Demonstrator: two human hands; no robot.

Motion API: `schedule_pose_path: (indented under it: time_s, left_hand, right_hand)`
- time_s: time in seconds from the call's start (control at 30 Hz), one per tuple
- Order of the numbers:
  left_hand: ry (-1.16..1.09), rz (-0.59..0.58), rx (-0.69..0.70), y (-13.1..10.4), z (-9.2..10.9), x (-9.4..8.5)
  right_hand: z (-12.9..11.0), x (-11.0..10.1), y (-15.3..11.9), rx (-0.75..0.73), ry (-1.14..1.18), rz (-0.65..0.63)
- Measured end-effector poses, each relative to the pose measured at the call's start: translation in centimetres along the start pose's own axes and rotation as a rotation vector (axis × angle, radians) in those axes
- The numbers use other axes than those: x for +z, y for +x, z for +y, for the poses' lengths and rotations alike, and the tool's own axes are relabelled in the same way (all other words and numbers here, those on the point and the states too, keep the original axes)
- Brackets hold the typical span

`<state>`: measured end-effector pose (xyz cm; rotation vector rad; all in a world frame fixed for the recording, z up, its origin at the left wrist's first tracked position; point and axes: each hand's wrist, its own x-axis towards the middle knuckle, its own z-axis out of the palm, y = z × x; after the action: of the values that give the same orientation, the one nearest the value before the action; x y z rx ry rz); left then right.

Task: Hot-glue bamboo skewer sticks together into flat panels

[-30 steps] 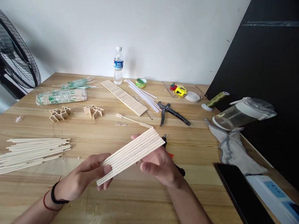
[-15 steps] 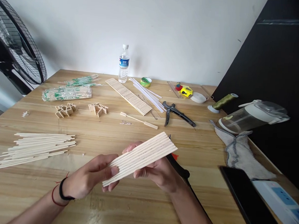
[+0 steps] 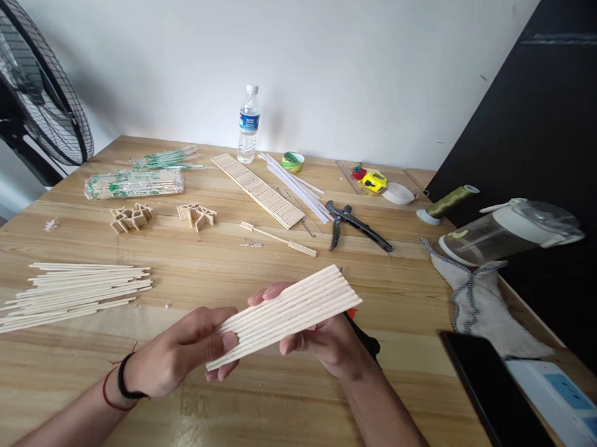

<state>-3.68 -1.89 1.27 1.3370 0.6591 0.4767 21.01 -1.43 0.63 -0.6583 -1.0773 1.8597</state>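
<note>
A flat panel of pale wooden sticks point(image 3: 288, 316), laid side by side, is held tilted above the table. My left hand point(image 3: 192, 351) pinches its lower left end, thumb on top and fingers beneath. My right hand point(image 3: 322, 341) holds the panel from behind and below, with fingertips showing past the upper edge and the thumb near the lower edge. Loose sticks point(image 3: 85, 292) lie at the left. Beyond the hands lie a long slatted strip point(image 3: 257, 189), a thin stick with bundled ends point(image 3: 278, 238) and small zigzag wooden pieces point(image 3: 131, 217).
Farther back are a water bottle point(image 3: 248, 124), wrapped sticks point(image 3: 135, 184), white strips point(image 3: 298, 187), black pliers point(image 3: 358, 223) and a yellow tape measure point(image 3: 374, 181). At the right are a thread spool point(image 3: 452, 203), a jug point(image 3: 511, 231), a cloth point(image 3: 489, 307) and a phone point(image 3: 504, 408). A fan point(image 3: 33, 83) stands left.
The panel's far end and my right hand have shifted slightly right. My left hand keeps its grip in nearly the same place. The view has moved a little.
</note>
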Motion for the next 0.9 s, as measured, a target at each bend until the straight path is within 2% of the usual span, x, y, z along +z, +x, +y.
schedule_pose_path:
  time_s: [0.47,0.67,0.9]
  left_hand:
    - [0.048,-0.001,-0.011,-0.1,-0.1,0.0]
    - [0.049,-0.001,0.007,0.0,0.1,0.0]
    - [-0.004,-0.023,0.001,0.2,0.1,0.0]
  right_hand:
    - [0.2,0.2,0.0,-0.011,0.011,-0.001]
    - [0.0,0.0,0.0,0.027,0.007,-0.006]
    - [0.3,-1.1,0.1,-0.066,0.002,0.011]
